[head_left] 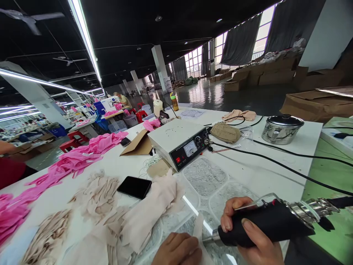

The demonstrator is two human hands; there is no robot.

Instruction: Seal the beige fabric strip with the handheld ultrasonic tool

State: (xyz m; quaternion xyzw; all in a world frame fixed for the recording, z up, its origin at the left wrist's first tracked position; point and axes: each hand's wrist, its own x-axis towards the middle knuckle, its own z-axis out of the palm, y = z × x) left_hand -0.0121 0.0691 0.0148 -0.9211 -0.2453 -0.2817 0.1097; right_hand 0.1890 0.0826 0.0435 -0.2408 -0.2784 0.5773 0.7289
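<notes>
Spreading across most of the view, a white work table (275, 167) is seen, and every place below is given relative to the white control box (179, 143) standing on it. Left of the box, heaps of pink fabric (82, 154) are piled, soft and crumpled; in front of it and to the left, beige fabric pieces (102, 198) are scattered in limp folds. A flattened piece of brown cardboard (138, 145) is propped just beside the box on its left. Right of the box, well apart, a shiny lidded metal pot (281, 129) is set, and between the two a tan padded piece (225, 132) is laid. A black cable (275, 163) is run from the box's front socket away to the right. In front of the box, clear plastic trays (205, 176) with rounded compartments are placed, and a flat black phone (134, 187) is laid near them on the left.

Nearest the camera, in front of the box, a black handheld welding tool (264, 222) with a ribbed metal rear is gripped by the right hand (248, 228), fingers wrapped around its barrel, the metal tip pointed left. The left hand (178, 250) is laid palm down, with fingers curled, on a thin white strip (198, 230) just beside the tip; whether anything is pinched cannot be told.
</notes>
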